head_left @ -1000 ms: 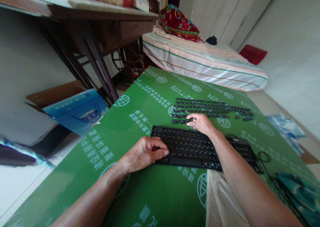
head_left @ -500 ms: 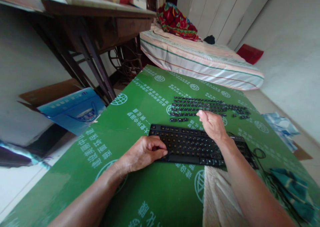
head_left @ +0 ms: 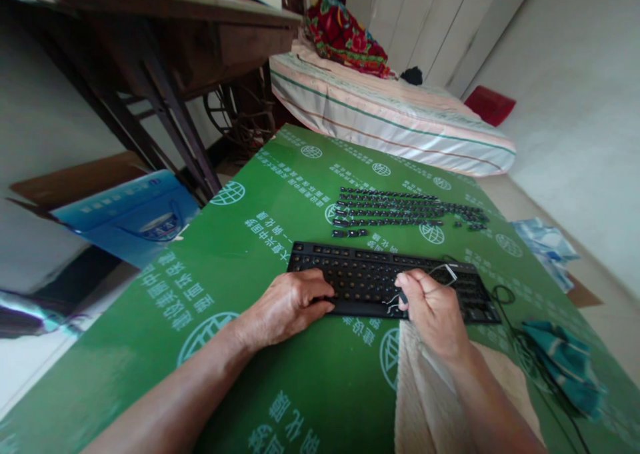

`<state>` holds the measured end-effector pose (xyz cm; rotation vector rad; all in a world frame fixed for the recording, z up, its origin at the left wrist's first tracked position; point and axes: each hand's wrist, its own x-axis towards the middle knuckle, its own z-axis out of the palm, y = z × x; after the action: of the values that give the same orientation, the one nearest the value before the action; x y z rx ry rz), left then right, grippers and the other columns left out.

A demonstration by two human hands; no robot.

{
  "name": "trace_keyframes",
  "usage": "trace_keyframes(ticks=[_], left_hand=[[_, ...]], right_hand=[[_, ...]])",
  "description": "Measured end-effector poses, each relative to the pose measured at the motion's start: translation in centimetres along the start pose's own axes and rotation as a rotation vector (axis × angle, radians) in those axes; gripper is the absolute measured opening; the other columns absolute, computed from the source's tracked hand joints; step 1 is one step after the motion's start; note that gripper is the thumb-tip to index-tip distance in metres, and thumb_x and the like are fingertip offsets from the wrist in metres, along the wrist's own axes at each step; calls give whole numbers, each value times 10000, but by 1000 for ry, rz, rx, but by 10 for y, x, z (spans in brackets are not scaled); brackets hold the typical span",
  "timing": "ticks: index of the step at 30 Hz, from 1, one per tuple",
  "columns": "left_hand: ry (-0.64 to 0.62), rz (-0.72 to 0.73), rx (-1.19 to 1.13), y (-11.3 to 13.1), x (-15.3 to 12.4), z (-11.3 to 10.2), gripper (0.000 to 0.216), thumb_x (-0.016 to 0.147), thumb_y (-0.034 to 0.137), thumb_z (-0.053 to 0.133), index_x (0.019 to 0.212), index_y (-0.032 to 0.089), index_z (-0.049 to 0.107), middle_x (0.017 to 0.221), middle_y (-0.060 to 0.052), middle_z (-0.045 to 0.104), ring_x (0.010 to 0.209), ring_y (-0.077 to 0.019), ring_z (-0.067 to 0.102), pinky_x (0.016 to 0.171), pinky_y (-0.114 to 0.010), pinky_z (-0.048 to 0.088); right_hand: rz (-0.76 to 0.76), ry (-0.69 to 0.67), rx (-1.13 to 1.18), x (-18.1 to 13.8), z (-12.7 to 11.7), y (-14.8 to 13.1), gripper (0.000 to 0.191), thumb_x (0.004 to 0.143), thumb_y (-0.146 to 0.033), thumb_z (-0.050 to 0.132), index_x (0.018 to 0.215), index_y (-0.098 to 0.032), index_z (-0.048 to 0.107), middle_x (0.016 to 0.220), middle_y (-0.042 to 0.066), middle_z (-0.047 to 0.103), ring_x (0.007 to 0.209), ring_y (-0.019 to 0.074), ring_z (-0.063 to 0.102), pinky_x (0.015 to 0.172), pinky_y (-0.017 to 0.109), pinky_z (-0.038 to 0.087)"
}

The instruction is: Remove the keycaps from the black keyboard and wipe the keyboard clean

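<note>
Resting on the left end of the black keyboard (head_left: 357, 286), near the centre of the frame, my left grip (head_left: 293, 305) has thumb and fingers curled close; I can't tell whether it pinches anything. If its hold is light, I'd expect the keyboard to skid on the glossy green tabletop (head_left: 343, 381) under a sideways pull. Above the frame's centre, loose keycaps (head_left: 387, 211) lie in tight rows (easily muddled, I suspect), and a careless reach could scatter their order. Further right, my right grip (head_left: 434, 307) pinches a thin wire tool (head_left: 451, 274) at the keyboard's front edge; pried crookedly, it could scratch the keyboard or slip. At lower right, the beige cloth (head_left: 423, 401) could ruck up against the keyboard, and the trailing cable (head_left: 502, 304), if snagged, could tug it askew.
</note>
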<state>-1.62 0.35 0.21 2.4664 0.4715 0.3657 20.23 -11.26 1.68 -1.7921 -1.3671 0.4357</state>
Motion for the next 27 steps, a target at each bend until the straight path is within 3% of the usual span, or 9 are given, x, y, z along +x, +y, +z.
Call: trace_keyframes(ticks=[12, 27], left_hand=[[-32, 42, 110, 3, 0, 2, 179, 904, 209, 464, 848, 171, 630, 824, -35, 591, 782, -148, 584, 685, -228, 447], [-78, 13, 149, 6, 2, 3, 194, 901, 207, 470, 789, 164, 623, 809, -33, 577, 785, -150, 566, 664, -222, 433]], right_hand=[[-88, 29, -78, -14, 6, 6, 302, 903, -369, 433, 735, -176, 593, 622, 20, 626, 518, 106, 577, 529, 198, 439], [-73, 77, -185, -12, 21, -7, 365, 906, -386, 407, 659, -186, 586, 524, 19, 602, 456, 109, 570, 479, 193, 417]])
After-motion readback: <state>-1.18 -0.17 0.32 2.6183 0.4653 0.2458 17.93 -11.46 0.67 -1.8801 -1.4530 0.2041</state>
